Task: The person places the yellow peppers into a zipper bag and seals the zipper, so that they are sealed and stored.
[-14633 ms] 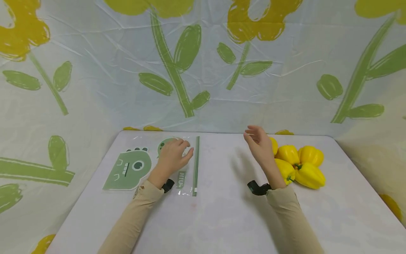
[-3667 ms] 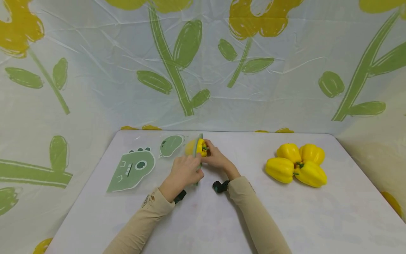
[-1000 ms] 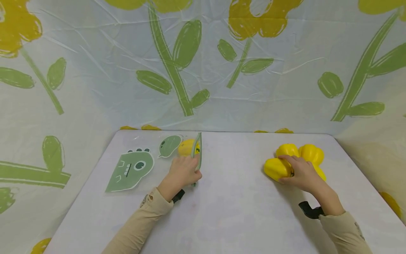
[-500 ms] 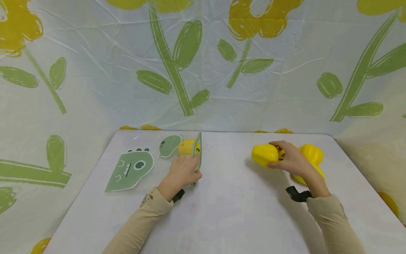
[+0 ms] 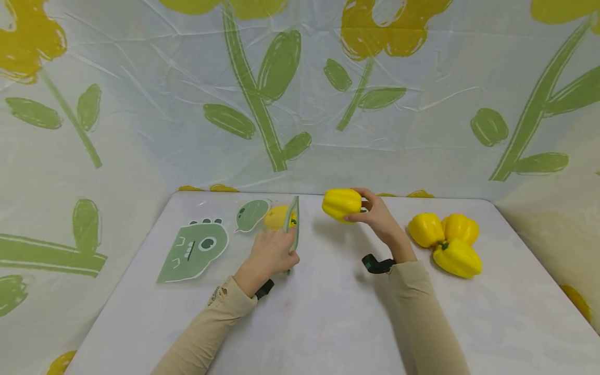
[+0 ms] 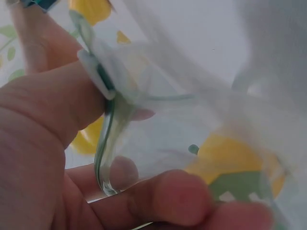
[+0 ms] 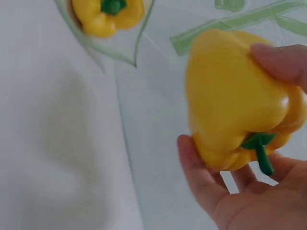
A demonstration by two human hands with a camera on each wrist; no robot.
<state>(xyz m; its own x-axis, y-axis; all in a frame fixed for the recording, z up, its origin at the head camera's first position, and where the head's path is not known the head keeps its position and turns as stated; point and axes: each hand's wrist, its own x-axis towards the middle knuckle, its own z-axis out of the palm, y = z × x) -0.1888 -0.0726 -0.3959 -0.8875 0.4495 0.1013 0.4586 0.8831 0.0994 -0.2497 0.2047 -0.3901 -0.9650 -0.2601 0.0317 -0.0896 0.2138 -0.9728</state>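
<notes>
In the head view my left hand (image 5: 271, 256) grips the green-edged mouth of a clear zip bag (image 5: 193, 252) printed with green cartoon shapes; the mouth gapes on its right side. One yellow pepper (image 5: 276, 217) lies inside, just behind the mouth. The left wrist view has my thumb and fingers around the bag's edge (image 6: 101, 139). My right hand (image 5: 382, 221) holds another yellow pepper (image 5: 341, 204) above the table, to the right of the bag. Its green stem (image 7: 261, 149) points toward my palm in the right wrist view.
Three yellow peppers (image 5: 457, 257) lie clustered on the right side of the white table (image 5: 328, 323). A white cloth wall with flower prints (image 5: 187, 156) stands behind the table and along both sides.
Since a second ago, my right hand has lifted a pepper from the cluster and carried it left, close to the bag. My left hand has stayed on the bag's mouth.
</notes>
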